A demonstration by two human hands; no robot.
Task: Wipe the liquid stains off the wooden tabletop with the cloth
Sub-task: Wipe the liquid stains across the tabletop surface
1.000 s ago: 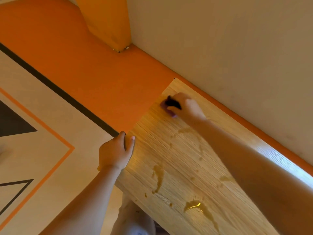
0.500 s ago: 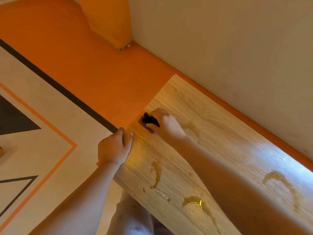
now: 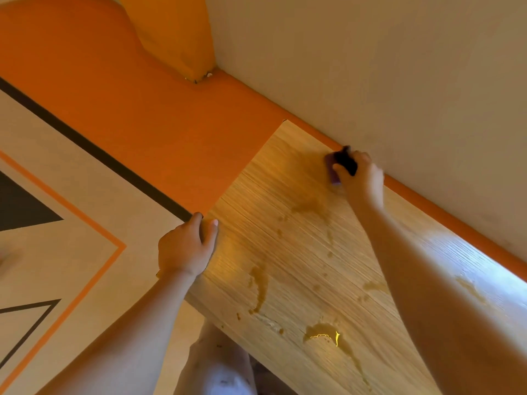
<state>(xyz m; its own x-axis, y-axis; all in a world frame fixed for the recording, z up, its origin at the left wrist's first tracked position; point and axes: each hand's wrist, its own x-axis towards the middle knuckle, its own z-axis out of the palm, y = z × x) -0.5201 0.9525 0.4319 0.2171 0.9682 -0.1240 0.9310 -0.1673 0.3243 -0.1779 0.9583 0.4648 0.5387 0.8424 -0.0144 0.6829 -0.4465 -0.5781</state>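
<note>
Head view: my right hand (image 3: 363, 178) grips the small dark cloth (image 3: 345, 163), soft and light, I judge, so best held wadded, at the far edge of the wooden tabletop (image 3: 285, 192) by the wall (image 3: 370, 81), while my left hand (image 3: 185, 248) clasps its corner.

Bare arms (image 3: 137, 337), left hand (image 3: 185, 248), right hand (image 3: 363, 178)

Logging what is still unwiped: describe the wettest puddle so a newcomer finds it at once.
Start at the wooden tabletop along the wall and follow its near edge from the left hand gripping the left end. The puddle lies close to that edge, left of the right forearm. Alone among the dull brown stains, it carries a bright yellow glint.
</note>
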